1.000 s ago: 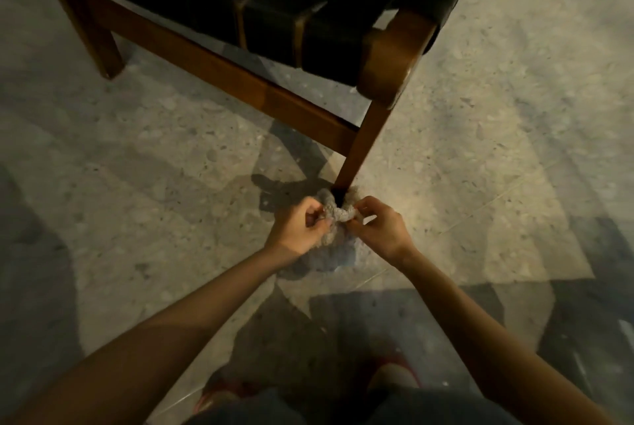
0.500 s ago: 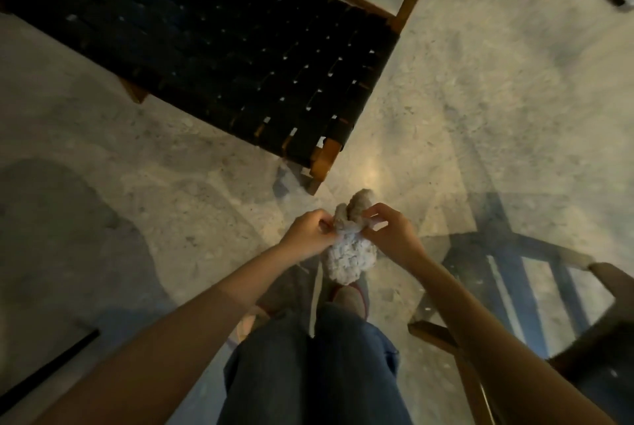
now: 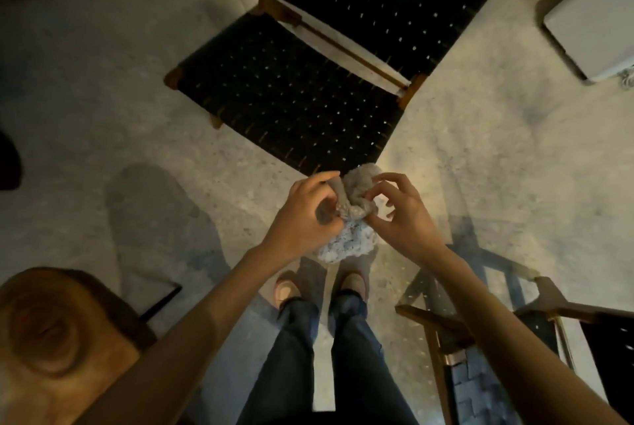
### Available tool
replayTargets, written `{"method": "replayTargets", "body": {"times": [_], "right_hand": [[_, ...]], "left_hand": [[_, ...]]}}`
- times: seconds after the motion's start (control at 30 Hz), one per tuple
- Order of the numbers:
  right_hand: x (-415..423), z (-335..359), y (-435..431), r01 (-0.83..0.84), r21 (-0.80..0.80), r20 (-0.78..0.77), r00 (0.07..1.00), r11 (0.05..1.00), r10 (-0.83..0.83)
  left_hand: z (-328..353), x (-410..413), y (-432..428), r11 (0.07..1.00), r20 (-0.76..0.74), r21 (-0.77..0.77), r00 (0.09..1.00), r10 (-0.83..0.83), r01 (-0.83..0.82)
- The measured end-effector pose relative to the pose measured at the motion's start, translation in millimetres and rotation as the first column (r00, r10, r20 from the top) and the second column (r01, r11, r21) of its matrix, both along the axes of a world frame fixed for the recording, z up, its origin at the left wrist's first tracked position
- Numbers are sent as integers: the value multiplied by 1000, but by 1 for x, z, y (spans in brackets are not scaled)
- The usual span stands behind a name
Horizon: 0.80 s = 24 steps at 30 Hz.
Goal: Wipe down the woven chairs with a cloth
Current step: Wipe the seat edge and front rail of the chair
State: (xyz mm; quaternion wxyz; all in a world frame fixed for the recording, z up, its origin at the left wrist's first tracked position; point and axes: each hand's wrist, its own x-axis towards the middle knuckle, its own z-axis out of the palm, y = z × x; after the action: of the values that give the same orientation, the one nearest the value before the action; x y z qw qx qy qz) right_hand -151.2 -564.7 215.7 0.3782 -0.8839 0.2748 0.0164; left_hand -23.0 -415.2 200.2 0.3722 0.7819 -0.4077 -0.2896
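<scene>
Cloth (image 3: 350,218): nubbly, matt terry. Chair (image 3: 302,98): black woven strapping, matt, on smooth wood frame. Floor (image 3: 480,157): speckled stone, dull sheen. Stool (image 3: 44,339), lower left: polished wood.

Speckled floor (image 3: 103,109), black woven chair (image 3: 291,91) standing on it, 2 shoes (image 3: 286,289) nearby

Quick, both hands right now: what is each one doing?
Left hand: closed, fingers curled round the cloth.
Right hand: closed, pinching the same cloth.
</scene>
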Motion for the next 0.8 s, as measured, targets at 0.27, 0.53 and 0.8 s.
{"method": "replayTargets", "body": {"times": [0.27, 0.53, 0.8], "right_hand": [[100, 53, 49, -285, -19, 68, 956, 958, 285], [222, 66, 40, -204, 4, 17, 979, 979, 204], [374, 55, -3, -180, 14, -33, 983, 983, 181]], "left_hand": [[69, 77, 70, 989, -3, 78, 992, 125, -125], [79, 206, 70, 970, 21, 82, 974, 227, -228], [88, 385, 33, 980, 77, 159, 991, 109, -120]]}}
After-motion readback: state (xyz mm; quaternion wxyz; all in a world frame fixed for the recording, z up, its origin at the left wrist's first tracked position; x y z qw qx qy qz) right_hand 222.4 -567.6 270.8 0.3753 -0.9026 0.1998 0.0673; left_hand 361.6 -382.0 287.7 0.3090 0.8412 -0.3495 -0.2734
